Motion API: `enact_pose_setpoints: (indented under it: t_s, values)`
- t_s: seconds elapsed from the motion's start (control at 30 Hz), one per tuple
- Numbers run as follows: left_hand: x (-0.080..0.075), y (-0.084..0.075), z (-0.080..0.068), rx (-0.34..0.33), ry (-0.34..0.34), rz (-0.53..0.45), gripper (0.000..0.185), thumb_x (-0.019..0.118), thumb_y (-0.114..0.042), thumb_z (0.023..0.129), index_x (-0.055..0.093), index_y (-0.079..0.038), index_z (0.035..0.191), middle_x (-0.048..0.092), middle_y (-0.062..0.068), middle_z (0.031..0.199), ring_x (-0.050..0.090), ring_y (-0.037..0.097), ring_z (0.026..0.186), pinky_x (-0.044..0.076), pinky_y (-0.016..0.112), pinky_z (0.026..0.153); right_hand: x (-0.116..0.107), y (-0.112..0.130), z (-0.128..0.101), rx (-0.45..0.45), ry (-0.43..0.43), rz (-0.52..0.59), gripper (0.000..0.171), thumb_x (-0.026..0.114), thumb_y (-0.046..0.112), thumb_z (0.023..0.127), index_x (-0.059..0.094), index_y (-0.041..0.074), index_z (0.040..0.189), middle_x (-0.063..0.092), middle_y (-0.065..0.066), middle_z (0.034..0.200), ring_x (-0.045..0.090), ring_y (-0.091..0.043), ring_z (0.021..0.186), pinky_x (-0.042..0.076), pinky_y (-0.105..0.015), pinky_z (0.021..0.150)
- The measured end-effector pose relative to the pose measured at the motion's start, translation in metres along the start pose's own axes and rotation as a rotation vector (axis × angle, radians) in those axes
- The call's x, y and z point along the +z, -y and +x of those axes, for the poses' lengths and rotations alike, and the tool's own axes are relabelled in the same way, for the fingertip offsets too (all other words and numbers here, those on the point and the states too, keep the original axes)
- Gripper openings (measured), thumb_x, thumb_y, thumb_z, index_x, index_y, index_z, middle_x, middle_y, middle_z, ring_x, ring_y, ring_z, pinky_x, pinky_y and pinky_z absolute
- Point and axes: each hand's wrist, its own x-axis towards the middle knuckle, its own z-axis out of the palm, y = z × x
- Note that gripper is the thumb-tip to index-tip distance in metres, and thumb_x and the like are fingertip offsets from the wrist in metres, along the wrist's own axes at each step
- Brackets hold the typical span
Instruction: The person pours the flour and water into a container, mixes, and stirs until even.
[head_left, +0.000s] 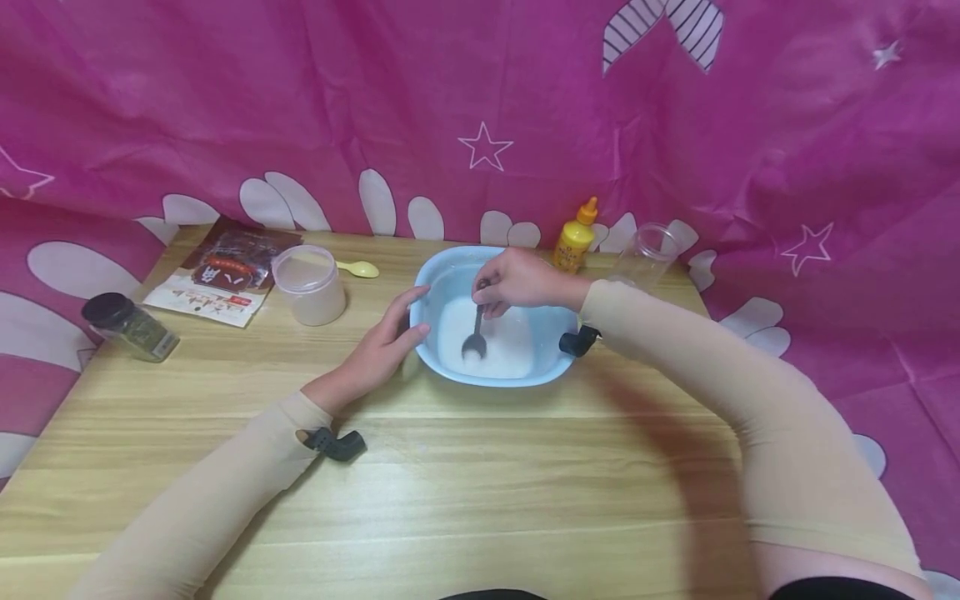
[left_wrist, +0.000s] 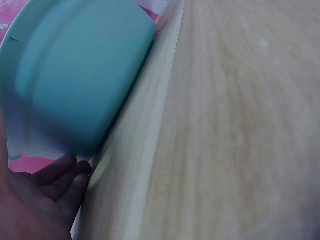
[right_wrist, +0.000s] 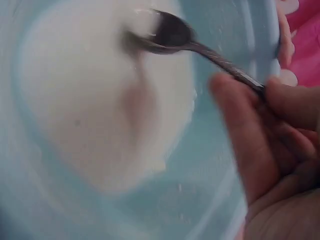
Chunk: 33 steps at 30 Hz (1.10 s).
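Note:
A light blue plastic basin (head_left: 491, 381) stands on the table with a milky white liquid (head_left: 513, 346) in it. My right hand (head_left: 517, 279) reaches over the basin and pinches the handle of a dark metal spoon (head_left: 477, 333) between thumb and fingers. In the right wrist view the bowl of the spoon (right_wrist: 172, 35) is at the liquid's surface. My left hand (head_left: 382, 346) holds the basin's left side, thumb and forefinger over the rim. Its other fingers (left_wrist: 55, 182) lie low against the outer wall in the left wrist view.
To the left are a lidded clear tub (head_left: 311, 287), a yellow spoon (head_left: 360, 269), a brown-and-white food packet (head_left: 225, 271) and a black-capped spice jar (head_left: 131, 327). Behind the basin stand a yellow squeeze bottle (head_left: 576, 237) and a clear container (head_left: 647, 254). A pink curtain (head_left: 420, 100) hangs behind the table.

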Motion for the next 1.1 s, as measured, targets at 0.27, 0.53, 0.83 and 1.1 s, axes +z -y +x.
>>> enact_pose_setpoints:
  t_s: [0.27,0.53,0.83,1.1]
  values:
    - [-0.001,-0.001,0.001,0.003,-0.003,-0.003,0.063,0.055,-0.024,0.119,0.029,-0.025,0.176,0.023,0.011,0.183,0.032,0.040,0.164,0.027,0.057,0.134,-0.022,0.000,-0.010,-0.037,-0.058,-0.477,0.013,0.075,0.014,0.107,0.083,0.004,0.110,0.076,-0.004,0.090,0.074,-0.018,0.082,0.064,-0.032,0.079]
    - [-0.001,0.000,0.000,-0.004,-0.008,0.010,0.063,0.055,-0.025,0.118,0.029,-0.027,0.176,0.024,0.011,0.183,0.034,0.041,0.164,0.029,0.057,0.133,-0.012,0.004,-0.008,-0.061,-0.232,-0.671,0.015,0.068,0.013,0.109,0.081,0.006,0.105,0.064,-0.007,0.080,0.063,-0.025,0.078,0.057,-0.032,0.071]
    - [-0.001,0.000,0.000,-0.004,0.000,0.009,0.064,0.056,-0.026,0.118,0.028,-0.027,0.176,0.021,0.009,0.184,0.030,0.040,0.165,0.028,0.057,0.134,0.001,0.012,0.002,-0.150,-0.261,-0.639,0.022,0.075,0.016,0.108,0.083,0.006,0.126,0.081,-0.005,0.103,0.071,-0.021,0.088,0.064,-0.031,0.085]
    - [0.000,0.000,0.001,0.000,0.007,0.011,0.064,0.054,-0.025,0.119,0.027,-0.025,0.176,0.022,0.010,0.184,0.032,0.039,0.165,0.029,0.058,0.133,0.005,0.014,0.005,-0.307,-0.172,-0.591,0.020,0.079,0.017,0.106,0.086,0.012,0.124,0.084,0.001,0.114,0.078,-0.017,0.108,0.063,-0.032,0.099]
